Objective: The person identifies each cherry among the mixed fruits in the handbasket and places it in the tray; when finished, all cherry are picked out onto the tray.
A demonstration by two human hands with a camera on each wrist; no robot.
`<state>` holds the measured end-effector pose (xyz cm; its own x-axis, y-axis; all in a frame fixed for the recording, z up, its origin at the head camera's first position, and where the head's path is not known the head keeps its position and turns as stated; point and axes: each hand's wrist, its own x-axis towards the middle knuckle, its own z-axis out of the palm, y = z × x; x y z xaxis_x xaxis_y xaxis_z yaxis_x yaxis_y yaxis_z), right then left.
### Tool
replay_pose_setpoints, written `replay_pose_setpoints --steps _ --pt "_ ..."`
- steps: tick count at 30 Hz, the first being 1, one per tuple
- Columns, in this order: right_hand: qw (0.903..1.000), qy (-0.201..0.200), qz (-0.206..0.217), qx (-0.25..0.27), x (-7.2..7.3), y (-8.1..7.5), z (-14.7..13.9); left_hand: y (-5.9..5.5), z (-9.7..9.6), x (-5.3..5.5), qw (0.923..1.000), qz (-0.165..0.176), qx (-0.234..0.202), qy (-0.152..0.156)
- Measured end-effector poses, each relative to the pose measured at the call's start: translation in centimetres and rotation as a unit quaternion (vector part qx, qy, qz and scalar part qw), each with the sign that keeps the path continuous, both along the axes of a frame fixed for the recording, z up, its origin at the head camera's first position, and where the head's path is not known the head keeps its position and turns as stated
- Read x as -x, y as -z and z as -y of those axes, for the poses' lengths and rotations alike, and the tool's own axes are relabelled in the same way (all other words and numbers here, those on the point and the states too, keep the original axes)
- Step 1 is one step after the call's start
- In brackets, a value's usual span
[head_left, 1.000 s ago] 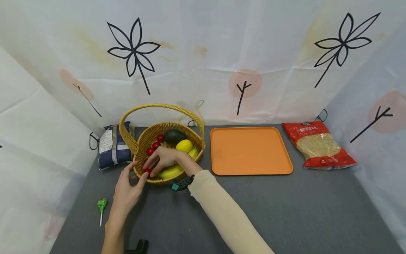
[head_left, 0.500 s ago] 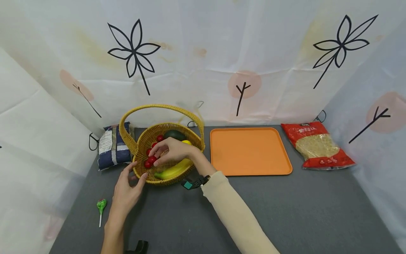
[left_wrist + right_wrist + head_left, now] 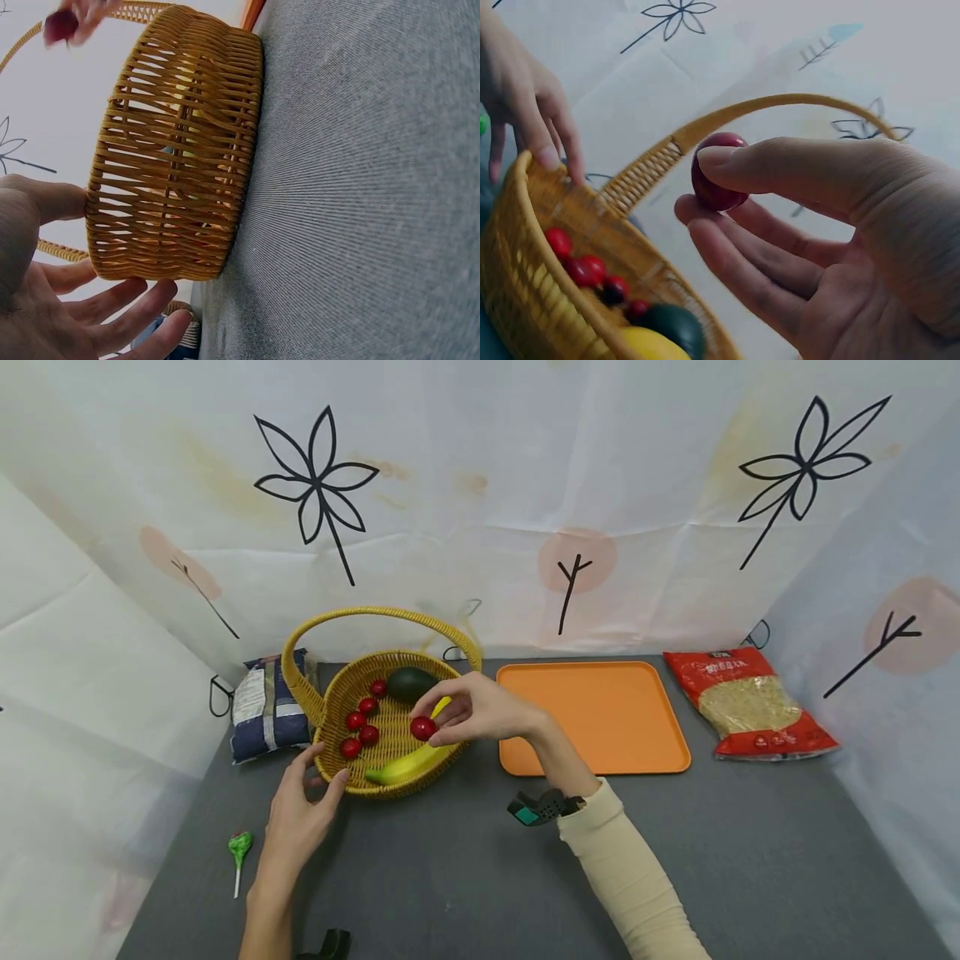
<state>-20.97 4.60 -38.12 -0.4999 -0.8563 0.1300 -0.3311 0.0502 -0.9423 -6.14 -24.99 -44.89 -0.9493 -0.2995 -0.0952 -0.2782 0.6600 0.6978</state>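
Note:
In the head view a yellow wicker basket (image 3: 397,787) stands on the grey table. Inside lie several small round red fruits (image 3: 356,721), a dark green avocado (image 3: 410,684) and a yellow banana (image 3: 408,767). My left hand (image 3: 302,806) holds the basket's near left side, thumb and fingers spread round the rim. Above the basket's right part, my right hand (image 3: 487,708) pinches one small red fruit (image 3: 423,728) between thumb and fingertips. The right wrist view shows that fruit (image 3: 721,184) glossy and dark red, plus a yellow lemon-like fruit (image 3: 651,345), which the hand hides in the head view.
Right of the basket lies an orange tray (image 3: 600,718), partly behind the right hand. A red bag (image 3: 750,700) with pale contents is at far right. Behind the basket's left side sits a dark blue bag (image 3: 270,710). A green lollipop (image 3: 239,852) lies at front left.
My right hand has lifted the red fruit out of the basket's left part and moved it rightward. Fruits it covered are visible again. My left hand stays at the rim.

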Motion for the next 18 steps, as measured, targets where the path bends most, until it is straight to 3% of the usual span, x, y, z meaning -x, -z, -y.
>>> replay_pose_setpoints --steps 7,10,14,18 --pt "0.9991 0.012 -0.025 0.032 -1.1 -0.4 -6.5 -0.1 0.1 -0.1 1.0000 0.007 -0.005 -0.001" --pt "0.9982 0.035 -0.031 0.037 -1.0 -0.2 -9.2 -0.2 0.1 -0.1 0.9999 0.010 -0.009 0.000" --pt "0.9922 0.116 -0.043 0.018 0.1 0.7 -11.8 -0.2 0.1 0.0 0.9999 0.012 -0.011 0.001" --pt "0.9744 0.214 -0.048 -0.051 1.7 2.8 -12.3 -0.1 0.0 0.0 0.9999 0.011 -0.012 0.001"
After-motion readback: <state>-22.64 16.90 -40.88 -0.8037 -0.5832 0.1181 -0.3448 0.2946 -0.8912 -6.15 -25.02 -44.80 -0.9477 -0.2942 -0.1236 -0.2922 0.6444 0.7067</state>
